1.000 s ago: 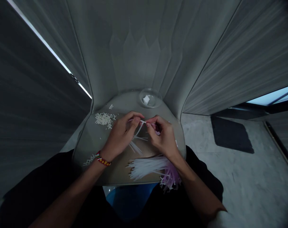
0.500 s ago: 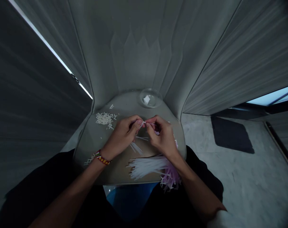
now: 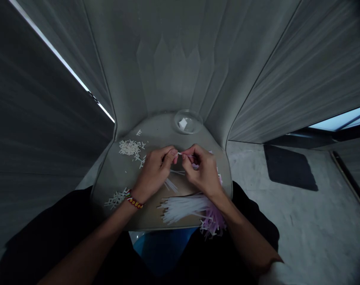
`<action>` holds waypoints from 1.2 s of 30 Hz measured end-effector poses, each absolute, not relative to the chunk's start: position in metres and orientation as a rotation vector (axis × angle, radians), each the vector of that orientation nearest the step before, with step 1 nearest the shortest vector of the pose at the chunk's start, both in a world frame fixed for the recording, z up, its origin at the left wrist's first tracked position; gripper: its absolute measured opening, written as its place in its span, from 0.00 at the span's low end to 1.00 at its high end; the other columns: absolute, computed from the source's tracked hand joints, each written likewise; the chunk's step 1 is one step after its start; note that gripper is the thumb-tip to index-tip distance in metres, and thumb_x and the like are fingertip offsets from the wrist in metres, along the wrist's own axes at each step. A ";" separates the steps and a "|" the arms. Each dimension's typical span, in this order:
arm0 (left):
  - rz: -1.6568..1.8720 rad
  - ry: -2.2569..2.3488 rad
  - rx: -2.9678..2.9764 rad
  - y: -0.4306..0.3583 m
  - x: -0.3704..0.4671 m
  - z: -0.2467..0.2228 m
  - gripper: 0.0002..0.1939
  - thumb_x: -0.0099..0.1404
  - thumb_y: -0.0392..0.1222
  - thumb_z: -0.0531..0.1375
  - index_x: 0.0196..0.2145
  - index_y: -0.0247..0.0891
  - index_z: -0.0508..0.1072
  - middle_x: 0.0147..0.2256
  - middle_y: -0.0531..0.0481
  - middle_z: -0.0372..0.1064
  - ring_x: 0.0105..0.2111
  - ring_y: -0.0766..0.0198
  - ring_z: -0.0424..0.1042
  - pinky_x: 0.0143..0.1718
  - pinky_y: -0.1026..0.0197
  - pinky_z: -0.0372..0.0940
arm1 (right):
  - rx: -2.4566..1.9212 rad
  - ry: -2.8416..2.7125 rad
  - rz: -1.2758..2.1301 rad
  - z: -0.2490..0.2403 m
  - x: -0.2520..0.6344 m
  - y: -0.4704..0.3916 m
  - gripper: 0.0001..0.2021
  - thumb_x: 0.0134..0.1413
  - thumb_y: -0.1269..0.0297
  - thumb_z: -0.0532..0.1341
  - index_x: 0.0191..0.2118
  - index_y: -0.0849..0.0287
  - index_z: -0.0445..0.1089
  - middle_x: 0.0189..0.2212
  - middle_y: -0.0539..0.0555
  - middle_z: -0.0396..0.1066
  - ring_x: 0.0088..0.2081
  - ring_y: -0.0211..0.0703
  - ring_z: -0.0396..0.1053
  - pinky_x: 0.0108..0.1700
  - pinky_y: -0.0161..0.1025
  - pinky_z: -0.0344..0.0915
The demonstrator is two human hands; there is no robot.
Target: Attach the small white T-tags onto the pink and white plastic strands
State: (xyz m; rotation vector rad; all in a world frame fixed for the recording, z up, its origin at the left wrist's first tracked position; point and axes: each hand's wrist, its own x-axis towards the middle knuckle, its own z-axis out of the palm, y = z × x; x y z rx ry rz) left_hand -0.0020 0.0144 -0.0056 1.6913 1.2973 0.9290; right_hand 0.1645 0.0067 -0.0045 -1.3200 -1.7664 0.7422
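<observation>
Head view: left hand (image 3: 154, 170) and right hand (image 3: 202, 168), nearly closed, pinch 1 white strip (image 3: 180, 153).

White strip (image 3: 180, 153) part-hidden by left hand (image 3: 155, 168), right hand (image 3: 205, 170); chair back (image 3: 174, 67) top cropped.

White-and-lilac strips (image 3: 184, 206), red-and-yellow patterned bracelet (image 3: 135, 202), grey chair (image 3: 174, 79), black trousers (image 3: 254, 217)

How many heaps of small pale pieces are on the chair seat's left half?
2: rear heap, toward the backrest; front heap, beside the patterned bracelet. The left hand and forearm may hide more.
</observation>
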 end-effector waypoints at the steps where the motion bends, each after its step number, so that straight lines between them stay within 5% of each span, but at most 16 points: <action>1: 0.927 1.304 1.689 0.014 -0.001 -0.006 0.21 0.75 0.48 0.50 0.25 0.38 0.65 0.20 0.57 0.55 0.22 0.67 0.56 0.26 0.61 0.48 | -1.317 -1.761 0.733 -0.004 0.164 0.006 0.04 0.61 0.67 0.60 0.34 0.58 0.71 0.25 0.47 0.67 0.27 0.36 0.62 0.31 0.36 0.58; 36: 0.950 1.297 1.677 0.011 0.006 -0.009 0.21 0.72 0.48 0.50 0.23 0.38 0.64 0.21 0.53 0.61 0.24 0.65 0.60 0.27 0.62 0.51 | -1.334 -1.720 0.794 -0.005 0.158 0.001 0.06 0.60 0.65 0.60 0.30 0.58 0.68 0.23 0.47 0.68 0.24 0.35 0.62 0.28 0.35 0.57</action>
